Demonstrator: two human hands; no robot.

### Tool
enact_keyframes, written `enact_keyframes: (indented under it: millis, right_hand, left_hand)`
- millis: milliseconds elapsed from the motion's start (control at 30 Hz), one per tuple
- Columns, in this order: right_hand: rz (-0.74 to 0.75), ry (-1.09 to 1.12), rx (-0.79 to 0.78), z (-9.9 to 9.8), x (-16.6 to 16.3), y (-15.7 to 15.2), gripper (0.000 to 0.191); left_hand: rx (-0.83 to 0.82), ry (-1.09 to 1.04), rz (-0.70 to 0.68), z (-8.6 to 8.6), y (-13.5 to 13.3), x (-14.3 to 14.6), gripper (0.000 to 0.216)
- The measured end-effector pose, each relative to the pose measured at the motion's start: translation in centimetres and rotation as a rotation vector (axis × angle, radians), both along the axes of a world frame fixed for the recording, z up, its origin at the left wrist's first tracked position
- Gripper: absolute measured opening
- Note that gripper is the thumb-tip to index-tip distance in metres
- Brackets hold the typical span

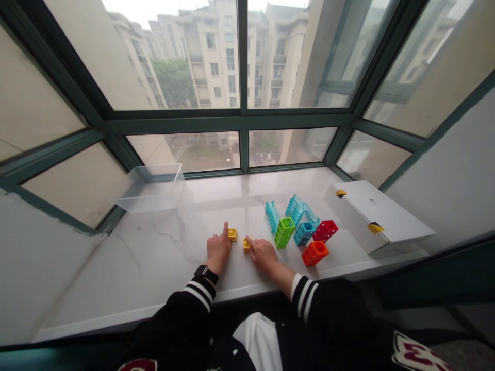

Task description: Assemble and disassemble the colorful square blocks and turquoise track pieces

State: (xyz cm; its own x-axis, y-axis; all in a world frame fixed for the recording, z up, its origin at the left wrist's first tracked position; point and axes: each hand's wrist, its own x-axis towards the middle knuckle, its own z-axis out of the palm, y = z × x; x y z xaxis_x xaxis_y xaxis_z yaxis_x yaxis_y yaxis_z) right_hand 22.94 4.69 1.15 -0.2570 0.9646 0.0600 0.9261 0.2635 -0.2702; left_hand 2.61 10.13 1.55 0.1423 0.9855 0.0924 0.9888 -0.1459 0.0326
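Observation:
Two small yellow blocks lie on the white sill in front of me, a short gap apart. My left hand (218, 252), a dark watch on its wrist, rests beside the left yellow block (232, 235). Its index finger is stretched straight along the block's left side; the other fingers are curled and partly hidden. The right yellow block (246, 246) sits at the fingertips of my right hand (263, 253), which is closed on it and covers part of it. Right of that hand stands a green openwork block (285, 233).
Past the green block are a blue block (304, 233), a red block (325, 230), an orange-red block (315, 253) and light-blue lattice pieces (272, 215). A clear plastic bin (152, 203) stands back left. A white box (386, 211) occupies the right side, near the windows.

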Motion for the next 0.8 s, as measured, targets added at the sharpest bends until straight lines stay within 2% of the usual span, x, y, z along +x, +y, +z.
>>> enact_keyframes:
  millis: [100, 200, 300, 400, 500, 567, 667, 800]
  right_hand:
    - [-0.040, 0.016, 0.007, -0.1, -0.3, 0.6, 0.041]
    - [-0.078, 0.010, 0.006, 0.0, -0.5, 1.3, 0.031]
    - [-0.105, -0.012, -0.001, 0.1, -0.6, 1.9, 0.035]
    - [-0.116, -0.029, -0.016, 0.1, -0.6, 2.1, 0.045]
    - [-0.113, -0.026, -0.027, 0.3, -0.3, 1.8, 0.051]
    - [-0.115, -0.013, -0.032, 0.4, 0.1, 1.3, 0.057]
    - [-0.112, 0.022, -0.045, 0.1, 0.8, 0.0, 0.068]
    - [-0.018, 0.102, -0.049, -1.1, 2.1, -2.2, 0.070]
  left_hand:
    - [-0.025, 0.006, 0.030, 0.0, -0.7, -1.3, 0.069]
    - [-0.036, 0.008, 0.008, -0.1, -1.9, -3.2, 0.062]
    - [-0.043, 0.011, -0.019, -0.3, -3.5, -5.0, 0.050]
    - [-0.028, 0.024, 0.015, -0.3, -4.8, -5.9, 0.044]
    - [0.081, 0.002, 0.027, -0.2, -5.3, -5.2, 0.047]
    - [0.117, -0.045, -0.059, -0.1, -5.1, -3.8, 0.050]
    - [0.062, -0.076, -0.202, -0.1, -4.3, -1.4, 0.056]
    - [0.019, -0.047, -0.161, -0.3, -3.1, 0.7, 0.064]
